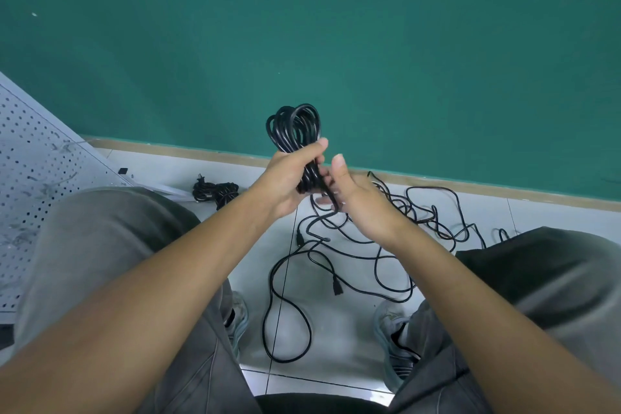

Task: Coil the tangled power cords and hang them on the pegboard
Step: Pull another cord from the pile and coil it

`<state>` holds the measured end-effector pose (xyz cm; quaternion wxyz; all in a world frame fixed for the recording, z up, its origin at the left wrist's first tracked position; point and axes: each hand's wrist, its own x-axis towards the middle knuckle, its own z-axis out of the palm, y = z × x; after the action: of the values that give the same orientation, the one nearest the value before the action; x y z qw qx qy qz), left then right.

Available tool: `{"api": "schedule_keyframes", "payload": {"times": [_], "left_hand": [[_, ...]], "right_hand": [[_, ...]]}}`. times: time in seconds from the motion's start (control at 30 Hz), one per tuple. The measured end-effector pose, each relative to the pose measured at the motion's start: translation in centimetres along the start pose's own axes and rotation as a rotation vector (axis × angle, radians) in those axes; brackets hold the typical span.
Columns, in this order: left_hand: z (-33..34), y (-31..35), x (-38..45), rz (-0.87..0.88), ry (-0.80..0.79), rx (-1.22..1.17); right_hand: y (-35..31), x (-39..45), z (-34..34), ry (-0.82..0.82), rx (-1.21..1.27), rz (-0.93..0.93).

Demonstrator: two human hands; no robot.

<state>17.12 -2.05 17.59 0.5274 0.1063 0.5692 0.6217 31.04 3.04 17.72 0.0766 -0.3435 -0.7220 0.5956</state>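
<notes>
Green wall (336, 27) fills the upper view; white tiled floor (336, 329) below it, with a tan baseboard strip (208, 155) along the joint. Perforated grey pegboard (30, 185) leans at your far left, its lower edge on the floor. Your knees, in grey trousers, frame the view on both sides, shoes visible between them. Both forearms reach forward and converge at centre, bare, elbows out of view. Loose black cords (376, 245) sprawl tangled across the tiles between your feet and the wall, one plug end (337, 289) lying near the middle. A finished bundle (216, 193) sits on the floor just beside the pegboard's foot. Your left hand (289, 178) is wrapped around the waist of the coiled cord (295, 128), loops standing upright above the fist, thumb extended on top. Your right hand (356, 198) is cupped just beside it, thumb raised, fingers curled against the trailing strand that drops from the coil to the tangle.
</notes>
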Motion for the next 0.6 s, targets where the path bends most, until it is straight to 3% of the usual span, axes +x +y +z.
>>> {"api": "schedule_keyframes", "payload": {"times": [0.2,0.33,0.47,0.6], "left_hand": [[-1.7,0.8,1.3,0.036,0.192,-0.165],[-2.0,0.7,1.6,0.066,0.233,-0.012],[-2.1,0.7,1.3,0.073,0.083,0.264],[-1.7,0.7,0.3,0.050,-0.095,0.385]], "right_hand": [[-0.5,-0.4,0.2,-0.121,-0.099,0.039],[-0.7,-0.9,-0.6,-0.158,-0.270,-0.045],[-1.0,-1.2,-1.6,-0.023,-0.342,-0.124],[-1.2,-1.0,-2.8,0.195,-0.156,-0.157]]}}
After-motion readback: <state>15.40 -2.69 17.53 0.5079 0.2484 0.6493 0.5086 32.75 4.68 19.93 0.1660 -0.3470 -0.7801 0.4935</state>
